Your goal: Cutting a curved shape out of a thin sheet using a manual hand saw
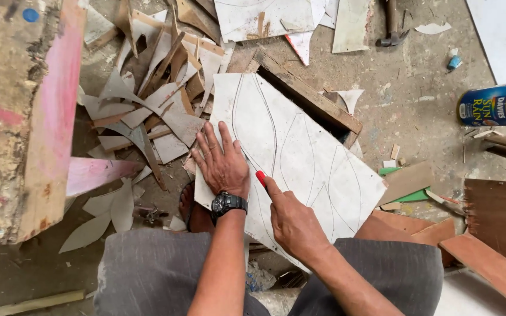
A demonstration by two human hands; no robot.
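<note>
A pale grey sheet (311, 146) marked with curved leaf-shaped pencil lines lies on the floor, resting on a wooden batten (306, 90). My left hand (221, 161), with a black wristwatch, presses flat on the sheet's near left edge, fingers spread. My right hand (291, 222) grips a red-handled cutter (261, 178), its tip on the sheet just right of my left hand. My knees in grey shorts frame the bottom of the view.
A heap of cut-off sheet scraps (147, 99) lies at the left. A worn pink and wooden block (24, 117) stands far left. A hammer (392, 26) lies at the top, a blue can (493, 105) at the right, brown boards (499, 234) at lower right.
</note>
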